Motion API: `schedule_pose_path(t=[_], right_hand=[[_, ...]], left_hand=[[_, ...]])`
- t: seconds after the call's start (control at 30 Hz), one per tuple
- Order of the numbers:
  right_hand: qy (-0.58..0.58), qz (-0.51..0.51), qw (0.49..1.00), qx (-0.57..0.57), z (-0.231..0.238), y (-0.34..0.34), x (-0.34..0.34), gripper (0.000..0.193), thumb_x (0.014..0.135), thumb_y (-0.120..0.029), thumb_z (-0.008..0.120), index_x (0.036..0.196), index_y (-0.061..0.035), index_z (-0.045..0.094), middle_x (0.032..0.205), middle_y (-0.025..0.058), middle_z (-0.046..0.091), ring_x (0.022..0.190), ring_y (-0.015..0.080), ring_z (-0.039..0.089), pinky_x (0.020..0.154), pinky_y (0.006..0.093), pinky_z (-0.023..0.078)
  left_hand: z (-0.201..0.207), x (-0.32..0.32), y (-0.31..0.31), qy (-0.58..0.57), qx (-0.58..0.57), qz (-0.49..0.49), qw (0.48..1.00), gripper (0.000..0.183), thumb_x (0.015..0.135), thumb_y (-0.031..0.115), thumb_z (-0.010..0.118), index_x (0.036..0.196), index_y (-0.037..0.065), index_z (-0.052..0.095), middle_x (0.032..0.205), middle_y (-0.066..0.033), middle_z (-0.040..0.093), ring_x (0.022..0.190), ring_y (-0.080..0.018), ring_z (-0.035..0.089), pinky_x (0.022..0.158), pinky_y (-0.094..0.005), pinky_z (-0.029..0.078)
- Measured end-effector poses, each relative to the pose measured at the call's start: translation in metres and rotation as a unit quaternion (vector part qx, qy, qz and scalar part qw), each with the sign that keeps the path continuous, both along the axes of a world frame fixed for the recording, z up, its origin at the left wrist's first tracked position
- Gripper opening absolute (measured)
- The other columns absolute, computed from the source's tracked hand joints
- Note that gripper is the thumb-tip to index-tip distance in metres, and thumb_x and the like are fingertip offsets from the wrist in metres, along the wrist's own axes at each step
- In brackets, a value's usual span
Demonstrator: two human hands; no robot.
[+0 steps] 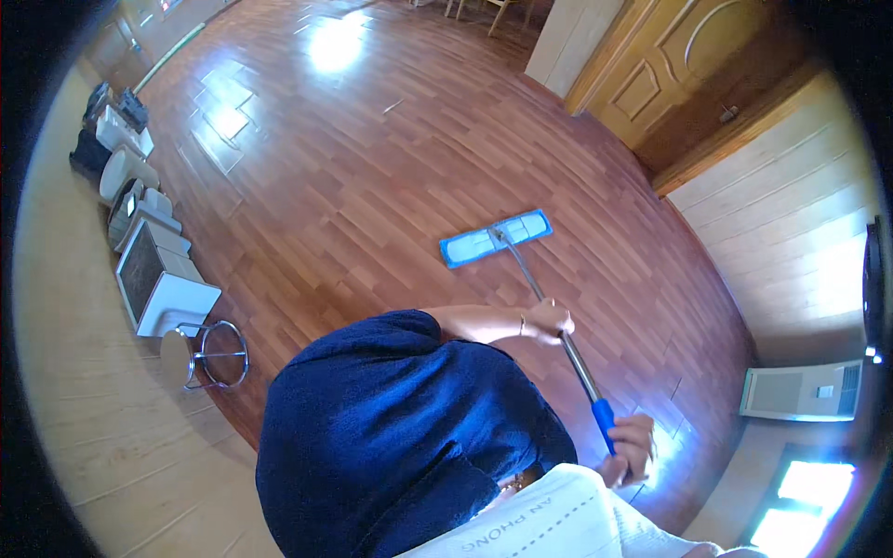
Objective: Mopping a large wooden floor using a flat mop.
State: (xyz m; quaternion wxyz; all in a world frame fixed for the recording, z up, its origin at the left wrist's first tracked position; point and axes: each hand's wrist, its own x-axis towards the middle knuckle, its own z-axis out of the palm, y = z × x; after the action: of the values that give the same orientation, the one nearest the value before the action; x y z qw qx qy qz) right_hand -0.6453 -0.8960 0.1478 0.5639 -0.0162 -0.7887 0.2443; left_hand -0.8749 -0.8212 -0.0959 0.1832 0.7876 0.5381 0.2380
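A flat mop [474, 246] with a white back plate and blue fringe lies on the reddish-brown plank floor [372, 205], ahead of me. Its metal pole slants up from the mop head toward my lower right. My left hand [549, 321], with a thin bracelet at the wrist, is closed around the middle of the pole. Higher up, my right hand [633, 451] is wrapped around the end of the blue grip [603, 414]. My dark blue sleeve and a white printed cloth fill the lower middle of the view.
Along the left wall stand a round chrome-legged stool [223, 353], a white cabinet-like box [177, 302] and several white and dark items. A wooden door [674, 70] and a white wall unit [805, 391] are on the right. Chair legs [498, 19] show far ahead. A small pale scrap [393, 106] lies on the floor.
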Motion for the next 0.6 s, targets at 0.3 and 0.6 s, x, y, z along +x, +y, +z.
schedule_pose_path(t=[0.3, 0.6], right_hand=[[-0.203, 0.083, 0.974, -0.063, -0.034, 0.021, -0.148, 0.017, 0.082, -0.024, 0.066, 0.083, -0.0086, 0.058, 0.092, 0.0116, 0.066, 0.097, 0.0328, 0.062, 0.087, 0.0466, 0.04], [-0.328, 0.217, 0.92, 0.0, -0.071, -0.01, -0.298, 0.024, 0.075, -0.022, 0.076, 0.093, -0.0119, 0.064, 0.114, 0.0078, 0.065, 0.114, 0.0312, 0.056, 0.095, 0.0468, 0.041]], left_hand=[[-0.047, -0.203, -0.005, 0.036, 0.063, 0.17, 0.983, 0.014, 0.071, 0.02, 0.056, 0.063, 0.01, 0.051, 0.066, -0.0108, 0.055, 0.069, -0.0313, 0.057, 0.057, -0.0424, 0.043], [-0.049, -0.363, -0.139, 0.038, -0.029, 0.439, 0.897, 0.007, 0.075, 0.019, 0.061, 0.079, 0.018, 0.055, 0.087, -0.0011, 0.06, 0.094, -0.0274, 0.059, 0.066, -0.0457, 0.048]])
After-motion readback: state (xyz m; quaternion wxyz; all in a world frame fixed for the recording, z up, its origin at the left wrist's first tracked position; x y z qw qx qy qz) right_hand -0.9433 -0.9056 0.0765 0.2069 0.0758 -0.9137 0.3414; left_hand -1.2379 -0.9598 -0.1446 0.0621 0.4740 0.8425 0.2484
